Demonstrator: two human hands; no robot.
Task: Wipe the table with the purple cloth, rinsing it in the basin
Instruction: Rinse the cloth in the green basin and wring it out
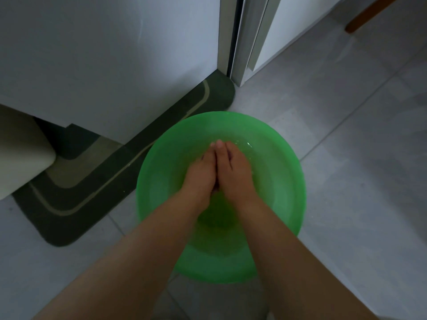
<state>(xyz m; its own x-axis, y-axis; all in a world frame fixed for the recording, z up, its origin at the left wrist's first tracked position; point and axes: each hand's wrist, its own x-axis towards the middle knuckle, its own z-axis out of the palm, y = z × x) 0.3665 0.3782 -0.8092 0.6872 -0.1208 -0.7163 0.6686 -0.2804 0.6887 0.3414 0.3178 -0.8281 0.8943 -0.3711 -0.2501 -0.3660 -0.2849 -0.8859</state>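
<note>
We press our left hand (pixel 200 174) and right hand (pixel 234 173) palm to palm in the water; whether they clasp the purple cloth we cannot tell, since it is hidden. Around them sits the green basin (pixel 288 181) on the tiled floor (pixel 358 158), beside a dark mat (pixel 76 204).

Grey tiled floor (pixel 346 158), dark mat (pixel 76 204), dim light

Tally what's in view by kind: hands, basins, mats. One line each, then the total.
Hands: 2, left hand and right hand, pressed together
Green basin: 1
Dark floor mat: 1
Purple cloth: 0 visible
Total: 4
</note>
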